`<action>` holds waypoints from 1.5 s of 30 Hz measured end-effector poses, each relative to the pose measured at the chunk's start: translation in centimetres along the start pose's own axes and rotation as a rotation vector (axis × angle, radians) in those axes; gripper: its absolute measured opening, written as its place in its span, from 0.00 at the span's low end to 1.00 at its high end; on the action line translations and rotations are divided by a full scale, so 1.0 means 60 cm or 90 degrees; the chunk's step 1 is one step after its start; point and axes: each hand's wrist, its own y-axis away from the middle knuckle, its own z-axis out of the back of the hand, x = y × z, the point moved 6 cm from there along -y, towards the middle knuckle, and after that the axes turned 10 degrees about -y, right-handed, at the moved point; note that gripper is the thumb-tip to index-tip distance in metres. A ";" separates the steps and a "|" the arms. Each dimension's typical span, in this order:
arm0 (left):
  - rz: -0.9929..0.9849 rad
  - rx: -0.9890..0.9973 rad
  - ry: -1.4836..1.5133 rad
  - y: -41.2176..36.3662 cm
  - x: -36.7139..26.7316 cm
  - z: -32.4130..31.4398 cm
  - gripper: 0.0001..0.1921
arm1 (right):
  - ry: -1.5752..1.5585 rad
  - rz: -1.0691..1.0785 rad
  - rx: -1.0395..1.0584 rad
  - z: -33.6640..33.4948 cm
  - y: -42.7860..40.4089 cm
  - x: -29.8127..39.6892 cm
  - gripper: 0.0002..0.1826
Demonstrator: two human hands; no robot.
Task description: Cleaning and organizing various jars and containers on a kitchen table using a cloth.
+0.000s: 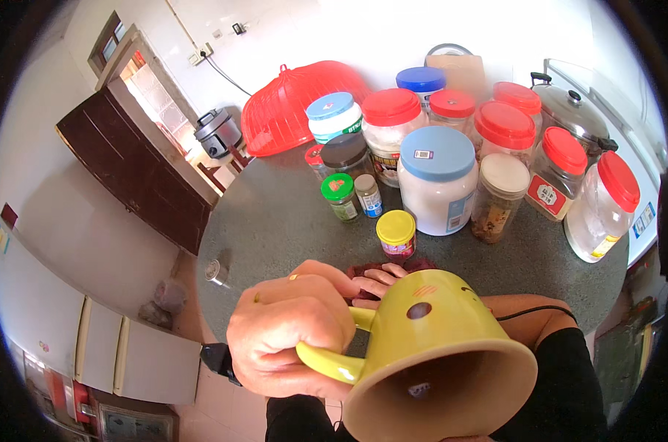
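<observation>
My left hand [289, 326] is closed around the handle of a yellow ceramic mug [433, 309]. The mug is tilted, with its wide open mouth towards me; a brown round spot and small drawn lines decorate its side. Inside, a small pale patch shows on the dark interior. Behind the mug, my right hand [379, 280] holds a dark red cloth [361, 269] down on the grey round table [278, 221]. Part of that hand is hidden by the mug. Just beyond the cloth stands a small yellow-lidded tub [396, 235].
Several lidded jars, among them a large blue-lidded one [437, 182], crowd the table's far right. A red mesh food cover [300, 108] and a steel pot [571, 113] stand behind. A small clear container [216, 272] sits near the left edge.
</observation>
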 end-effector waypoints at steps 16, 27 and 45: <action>-0.084 -0.117 -0.160 0.009 -0.042 0.007 0.15 | 0.313 0.080 0.026 0.032 -0.005 0.102 0.21; -0.099 -0.078 -0.211 0.014 -0.050 0.008 0.14 | 0.162 0.056 0.032 0.034 -0.010 0.095 0.24; -0.051 -0.211 -0.235 0.015 -0.064 -0.010 0.13 | 0.285 0.146 -0.016 0.033 -0.007 0.095 0.25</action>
